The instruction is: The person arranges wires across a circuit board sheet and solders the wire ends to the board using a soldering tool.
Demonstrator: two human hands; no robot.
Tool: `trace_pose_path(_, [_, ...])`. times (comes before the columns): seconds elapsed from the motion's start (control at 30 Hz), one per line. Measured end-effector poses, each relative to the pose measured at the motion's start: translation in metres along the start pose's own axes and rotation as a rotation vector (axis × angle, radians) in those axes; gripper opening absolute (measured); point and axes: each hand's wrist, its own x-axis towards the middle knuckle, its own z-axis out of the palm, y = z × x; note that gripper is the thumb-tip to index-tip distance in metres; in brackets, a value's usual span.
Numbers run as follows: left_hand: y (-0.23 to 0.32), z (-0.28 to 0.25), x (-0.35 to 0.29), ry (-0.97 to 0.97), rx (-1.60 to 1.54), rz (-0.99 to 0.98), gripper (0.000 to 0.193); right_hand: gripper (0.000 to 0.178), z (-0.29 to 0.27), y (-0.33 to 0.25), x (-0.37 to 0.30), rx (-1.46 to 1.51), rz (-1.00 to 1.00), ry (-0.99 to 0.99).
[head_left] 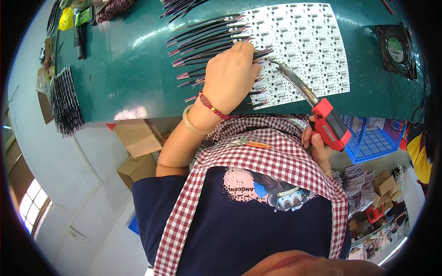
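A white sheet of many small circuit boards (pixel 313 55) lies on the green table (pixel 124 69). Along its left edge several black cables (pixel 202 34) with bared coloured wire ends are laid in a row. My left hand (pixel 232 71) is closed at that edge, with a black cable (pixel 263 54) sticking out past its fingertips over the boards; the exact grip is partly hidden. In my right hand (pixel 318 145) is a red and black soldering gun (pixel 330 123), held at the table's front edge. Its metal tip hovers by the end of that cable; contact cannot be made out.
A black fan (pixel 396 50) stands at the table's right. Bundled wires (pixel 66 103) hang over its left edge, and more cables (pixel 182 7) lie at the back. Below are cardboard boxes (pixel 138 137) on the left and a blue crate (pixel 373 142) on the right.
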Motion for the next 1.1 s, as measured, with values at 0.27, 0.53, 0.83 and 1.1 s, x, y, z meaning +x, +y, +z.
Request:
trace_pose_path(0.27, [0.009,-0.03,-0.004,0.477,-0.496,-0.134,0.008,0.053,-0.006,-0.005,-0.007,-0.019,-0.052,0.155])
trace_pose_path(0.53, [0.002,-0.003,-0.012,-0.049,-0.188,-0.133,0.016,0.048,-0.013,-0.005,-0.017,-0.008,0.076,0.043])
trace_pose_path(0.83, [0.0,0.002,-0.007,-0.071,-0.107,-0.09,0.017,0.03,-0.005,0.006,-0.007,-0.025,0.086,0.021])
trace_pose_path(1.1, [-0.002,0.0,0.001,-0.116,-0.028,0.007,0.019,0.021,-0.023,0.012,-0.013,-0.222,0.139,-0.052])
